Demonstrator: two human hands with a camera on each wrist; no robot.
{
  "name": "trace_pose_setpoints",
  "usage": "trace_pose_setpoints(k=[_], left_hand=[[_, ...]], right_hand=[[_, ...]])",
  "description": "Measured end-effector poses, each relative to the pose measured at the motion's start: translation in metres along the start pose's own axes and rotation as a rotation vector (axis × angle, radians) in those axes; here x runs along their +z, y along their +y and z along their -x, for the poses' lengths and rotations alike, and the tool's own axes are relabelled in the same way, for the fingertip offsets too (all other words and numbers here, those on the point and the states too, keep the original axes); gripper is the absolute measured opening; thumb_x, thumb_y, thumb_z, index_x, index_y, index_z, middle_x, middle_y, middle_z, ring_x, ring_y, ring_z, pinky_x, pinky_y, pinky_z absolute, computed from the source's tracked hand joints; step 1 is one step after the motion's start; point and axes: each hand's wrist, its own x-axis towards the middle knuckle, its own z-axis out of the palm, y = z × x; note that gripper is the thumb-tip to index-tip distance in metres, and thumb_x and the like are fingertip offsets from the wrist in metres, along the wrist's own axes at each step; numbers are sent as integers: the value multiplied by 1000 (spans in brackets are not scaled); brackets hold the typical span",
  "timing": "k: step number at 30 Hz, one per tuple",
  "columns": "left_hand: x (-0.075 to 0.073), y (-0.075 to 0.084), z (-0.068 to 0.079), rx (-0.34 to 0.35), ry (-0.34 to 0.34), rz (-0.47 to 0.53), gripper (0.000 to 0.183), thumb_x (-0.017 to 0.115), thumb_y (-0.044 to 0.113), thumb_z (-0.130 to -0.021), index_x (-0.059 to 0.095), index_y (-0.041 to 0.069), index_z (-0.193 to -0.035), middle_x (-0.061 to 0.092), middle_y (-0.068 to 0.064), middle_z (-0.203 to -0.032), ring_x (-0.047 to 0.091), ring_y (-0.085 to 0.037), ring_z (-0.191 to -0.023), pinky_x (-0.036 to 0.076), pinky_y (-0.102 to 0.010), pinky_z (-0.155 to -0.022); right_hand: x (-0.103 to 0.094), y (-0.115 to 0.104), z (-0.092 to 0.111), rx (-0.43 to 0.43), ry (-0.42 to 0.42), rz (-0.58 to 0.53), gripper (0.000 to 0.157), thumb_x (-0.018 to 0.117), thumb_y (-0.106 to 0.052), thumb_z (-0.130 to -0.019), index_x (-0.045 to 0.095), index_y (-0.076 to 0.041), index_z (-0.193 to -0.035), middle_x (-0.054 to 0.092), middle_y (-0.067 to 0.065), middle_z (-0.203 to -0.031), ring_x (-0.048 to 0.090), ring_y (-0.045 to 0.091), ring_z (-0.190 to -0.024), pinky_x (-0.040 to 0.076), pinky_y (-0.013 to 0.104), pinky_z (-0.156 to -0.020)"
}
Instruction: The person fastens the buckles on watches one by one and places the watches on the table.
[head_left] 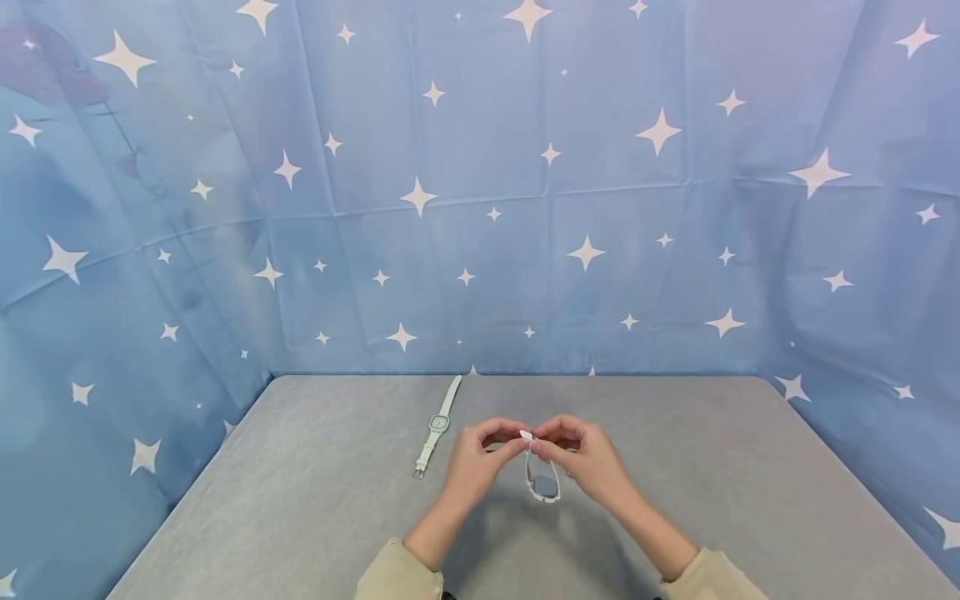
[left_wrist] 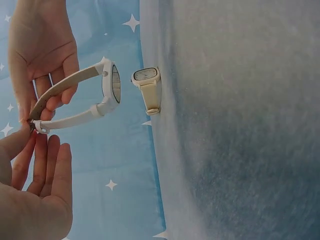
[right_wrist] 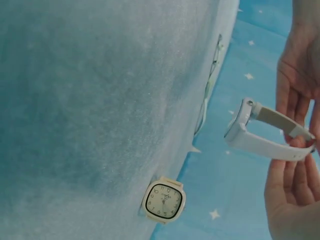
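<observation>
A white wristwatch point(head_left: 545, 488) hangs between my two hands, its strap bent into a closed loop and its case lowest in the head view. My left hand point(head_left: 474, 460) pinches the strap ends between thumb and fingers. From the other side, my right hand point(head_left: 592, 463) pinches the same spot, fingertips meeting the left ones. The left wrist view shows the buckle point(left_wrist: 41, 127) right at the fingertips, partly covered by them. Behind the loop, a cream wristwatch point(right_wrist: 163, 202) with a square dial lies on the table; the hands mostly hide it in the head view.
A pale green wristwatch point(head_left: 439, 423) lies stretched out on the grey table point(head_left: 300, 500), left of my left hand. Its strap reaches the table's back edge. A blue curtain point(head_left: 495, 250) with white stars hangs behind and along both sides.
</observation>
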Motion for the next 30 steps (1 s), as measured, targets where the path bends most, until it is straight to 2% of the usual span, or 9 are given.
trace_pose_setpoints(k=[8,16,20,25,30], left_hand=[[-3,1,-2,-15,7,12,15,75,17,-89,76,8,-101,76,-12,-98,66,-1,-83,53,-19,-79],[-6,2,-3,-33,-11,132,17,72,9,-90,74,1,-104,74,-23,-97,68,1,-79,56,-17,-77],[-7,2,-3,-34,-17,135,16,72,9,-91,73,1,-104,74,-23,-98,68,0,-80,56,-17,-77],[-7,3,-2,-27,-17,125,16,73,11,-90,74,2,-103,74,-21,-98,68,0,-81,56,-17,-78],[-8,4,-3,-23,-3,127,16,74,10,-89,74,2,-103,74,-21,-98,68,1,-80,55,-17,-78]], right_hand=[[-1,2,2,-67,15,5,18,75,-14,-89,66,-2,-100,73,12,-90,67,8,-76,56,22,-69],[-1,4,3,-76,49,26,15,76,-8,-86,64,-3,-94,72,9,-87,65,3,-77,56,21,-70],[0,5,3,-75,47,56,14,75,-5,-86,64,-5,-96,72,7,-86,67,4,-78,57,20,-70],[0,4,3,-141,47,142,14,74,-4,-87,72,-7,-101,75,5,-87,68,2,-79,58,19,-72],[0,3,3,-150,48,173,11,73,-4,-87,74,-7,-98,76,4,-86,69,3,-78,59,21,-73]])
